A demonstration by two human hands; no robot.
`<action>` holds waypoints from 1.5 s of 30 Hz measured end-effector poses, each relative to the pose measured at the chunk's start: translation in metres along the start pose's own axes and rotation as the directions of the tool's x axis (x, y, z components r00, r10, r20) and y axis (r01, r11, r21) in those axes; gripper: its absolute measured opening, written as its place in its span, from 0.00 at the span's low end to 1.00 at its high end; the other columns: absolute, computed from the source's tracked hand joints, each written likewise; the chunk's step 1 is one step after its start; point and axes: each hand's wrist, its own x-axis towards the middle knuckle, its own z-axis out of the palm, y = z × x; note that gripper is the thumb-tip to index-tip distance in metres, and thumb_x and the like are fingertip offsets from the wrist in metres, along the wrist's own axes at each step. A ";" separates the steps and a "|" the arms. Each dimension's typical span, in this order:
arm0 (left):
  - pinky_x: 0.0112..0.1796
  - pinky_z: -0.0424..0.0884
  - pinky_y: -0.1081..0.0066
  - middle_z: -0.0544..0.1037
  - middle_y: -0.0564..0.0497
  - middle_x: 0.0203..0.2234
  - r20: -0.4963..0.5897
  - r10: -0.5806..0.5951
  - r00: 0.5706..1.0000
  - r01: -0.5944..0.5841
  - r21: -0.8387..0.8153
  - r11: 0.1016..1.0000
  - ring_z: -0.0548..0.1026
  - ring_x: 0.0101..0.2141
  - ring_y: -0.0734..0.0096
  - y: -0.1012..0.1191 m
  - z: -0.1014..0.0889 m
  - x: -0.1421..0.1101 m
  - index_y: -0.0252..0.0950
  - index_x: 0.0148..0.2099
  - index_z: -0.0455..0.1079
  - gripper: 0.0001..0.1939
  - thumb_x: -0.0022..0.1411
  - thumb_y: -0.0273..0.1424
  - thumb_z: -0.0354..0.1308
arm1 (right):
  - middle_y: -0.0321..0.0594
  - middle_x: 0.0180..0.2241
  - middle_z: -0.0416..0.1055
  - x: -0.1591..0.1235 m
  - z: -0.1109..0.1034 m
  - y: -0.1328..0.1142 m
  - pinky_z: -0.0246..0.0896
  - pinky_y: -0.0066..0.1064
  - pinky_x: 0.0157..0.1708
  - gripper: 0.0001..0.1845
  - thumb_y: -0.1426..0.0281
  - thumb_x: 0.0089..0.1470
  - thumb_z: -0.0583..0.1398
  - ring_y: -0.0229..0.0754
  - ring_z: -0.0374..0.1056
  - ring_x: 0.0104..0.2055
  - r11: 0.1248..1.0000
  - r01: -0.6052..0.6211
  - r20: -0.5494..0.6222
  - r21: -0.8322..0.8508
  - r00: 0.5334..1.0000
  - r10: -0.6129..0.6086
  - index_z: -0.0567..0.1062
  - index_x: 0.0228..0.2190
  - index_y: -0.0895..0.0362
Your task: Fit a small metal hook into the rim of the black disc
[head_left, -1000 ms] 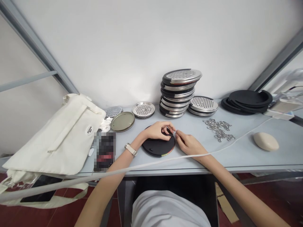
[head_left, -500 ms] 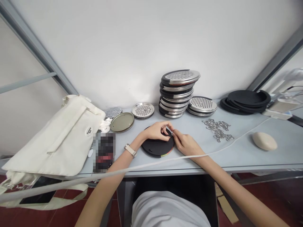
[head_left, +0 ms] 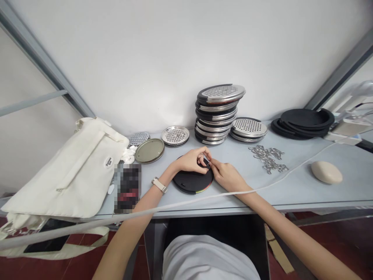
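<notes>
A black round disc [head_left: 194, 182] with a small raised tab and a red-and-yellow strip along its near right rim lies flat on the table before me. My left hand [head_left: 192, 160] rests over its far part, thumb and fingers curled together at the far right rim. There my right hand [head_left: 227, 175] meets it, pinching a small metal clip [head_left: 208, 165] between thumb and forefinger. The fingers hide most of that clip, and what exactly the left fingertips hold cannot be made out. To the right lies a loose pile of similar small metal clips [head_left: 268, 158].
Behind stand a tall stack of grater discs [head_left: 220, 114], a lower grater stack [head_left: 248, 130] and black round bases [head_left: 304, 122]. Olive lids [head_left: 150, 151] and a cream bag [head_left: 72, 167] are left. A white cable [head_left: 186, 202] crosses in front; a beige mouse [head_left: 326, 172] sits right.
The view has shifted very slightly. My right fingertips have moved a little left, closer to the left fingers at the disc's rim. The disc stays in place.
</notes>
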 end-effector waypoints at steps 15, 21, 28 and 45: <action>0.33 0.67 0.76 0.71 0.50 0.34 0.015 0.040 0.999 -0.040 -0.006 0.999 0.67 0.28 0.82 0.001 0.001 0.000 0.33 0.39 0.63 0.17 0.42 0.22 0.58 | 0.38 0.25 0.72 -0.007 0.000 0.006 0.45 0.26 0.25 0.20 0.63 0.59 0.39 0.37 0.66 0.24 0.996 0.066 -0.023 -0.060 0.997 -0.067 0.68 0.33 0.54; 0.34 0.67 0.76 0.72 0.51 0.31 0.043 0.060 0.997 -0.059 -0.028 0.998 0.67 0.28 0.81 0.002 0.001 0.001 0.31 0.38 0.67 0.16 0.43 0.21 0.56 | 0.39 0.25 0.72 -0.009 -0.002 0.006 0.43 0.27 0.25 0.17 0.66 0.58 0.41 0.37 0.65 0.23 0.984 0.104 0.015 -0.142 0.995 -0.103 0.67 0.36 0.56; 0.33 0.67 0.76 0.70 0.49 0.33 0.020 0.053 0.998 -0.054 0.055 0.997 0.68 0.29 0.80 -0.001 0.000 0.000 0.31 0.35 0.70 0.12 0.43 0.22 0.57 | 0.38 0.24 0.71 -0.010 -0.007 0.003 0.43 0.27 0.24 0.17 0.67 0.58 0.41 0.36 0.64 0.23 0.991 0.072 0.043 -0.109 0.997 -0.068 0.67 0.32 0.55; 0.35 0.68 0.76 0.72 0.50 0.33 0.040 0.053 0.998 -0.052 -0.010 0.999 0.67 0.29 0.81 0.002 0.000 0.000 0.31 0.40 0.67 0.18 0.43 0.20 0.57 | 0.41 0.27 0.73 -0.009 -0.005 0.003 0.45 0.27 0.26 0.18 0.67 0.58 0.41 0.37 0.66 0.25 0.993 0.075 0.040 -0.094 0.997 -0.072 0.69 0.34 0.57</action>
